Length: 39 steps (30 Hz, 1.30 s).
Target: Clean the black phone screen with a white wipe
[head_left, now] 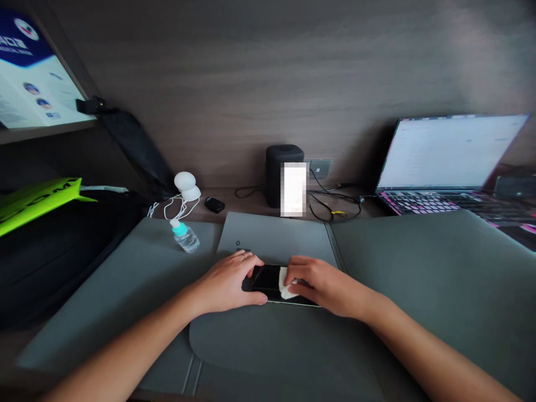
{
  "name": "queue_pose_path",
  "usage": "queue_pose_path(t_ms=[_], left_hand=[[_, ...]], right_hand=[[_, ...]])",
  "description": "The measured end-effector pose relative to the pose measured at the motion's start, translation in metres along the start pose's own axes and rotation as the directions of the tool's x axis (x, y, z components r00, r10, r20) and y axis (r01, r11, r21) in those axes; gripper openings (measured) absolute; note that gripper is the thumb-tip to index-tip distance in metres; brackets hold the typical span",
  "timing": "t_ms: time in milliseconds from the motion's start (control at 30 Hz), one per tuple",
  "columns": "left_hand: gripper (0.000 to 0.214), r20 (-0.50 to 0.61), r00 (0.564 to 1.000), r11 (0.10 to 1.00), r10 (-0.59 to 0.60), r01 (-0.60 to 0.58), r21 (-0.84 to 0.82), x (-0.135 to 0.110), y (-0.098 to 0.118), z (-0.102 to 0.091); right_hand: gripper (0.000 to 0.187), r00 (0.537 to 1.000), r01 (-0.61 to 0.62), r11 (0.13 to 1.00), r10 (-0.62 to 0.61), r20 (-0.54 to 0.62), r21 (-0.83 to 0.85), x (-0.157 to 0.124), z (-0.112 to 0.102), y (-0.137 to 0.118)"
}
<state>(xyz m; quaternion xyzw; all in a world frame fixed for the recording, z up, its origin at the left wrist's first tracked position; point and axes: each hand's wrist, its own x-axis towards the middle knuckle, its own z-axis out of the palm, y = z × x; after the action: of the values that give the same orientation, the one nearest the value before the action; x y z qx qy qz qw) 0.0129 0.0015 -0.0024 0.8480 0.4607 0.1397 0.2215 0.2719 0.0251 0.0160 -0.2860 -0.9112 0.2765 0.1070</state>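
Gripping the left end of a black phone between thumb and fingers of the left hand, at near centre atop a grey mat; with the right hand, pinching a white cloth against the phone's glossy face. Farther left, a small clear bottle with a turquoise collar; far centre, a rounded black device; far right, an open laptop.

Black phone lying flat, white cloth atop
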Motion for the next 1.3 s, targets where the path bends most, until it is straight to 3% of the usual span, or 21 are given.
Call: queue_pose_path(t_ms=[467,633,900,1133,1300], left_hand=[[0.043,0.038,0.999,1.000,-0.029,0.028,0.008,0.001,0.005,-0.001],[0.042,0.034,0.999,1.000,-0.018,0.018,0.010,0.001,0.005,-0.001],[0.043,0.036,0.999,1.000,-0.028,0.028,0.001,0.002,0.006,-0.001],[0.043,0.020,0.999,1.000,-0.025,0.025,-0.001,0.001,0.004,0.000],[0.043,0.031,0.999,0.999,-0.034,0.033,0.002,0.002,0.006,-0.001]], right_hand=[[0.014,0.995,-0.095,0.995,0.094,-0.016,-0.033,0.010,0.008,-0.004],[0.013,0.999,-0.033,0.998,0.034,0.000,-0.059,0.012,0.012,-0.006],[0.011,0.997,-0.080,0.996,0.079,-0.012,-0.044,0.011,0.016,-0.006],[0.013,0.988,-0.108,0.992,0.099,-0.121,-0.069,0.015,0.022,-0.002],[0.012,0.998,-0.008,0.995,0.002,-0.062,-0.099,0.016,0.021,-0.004]])
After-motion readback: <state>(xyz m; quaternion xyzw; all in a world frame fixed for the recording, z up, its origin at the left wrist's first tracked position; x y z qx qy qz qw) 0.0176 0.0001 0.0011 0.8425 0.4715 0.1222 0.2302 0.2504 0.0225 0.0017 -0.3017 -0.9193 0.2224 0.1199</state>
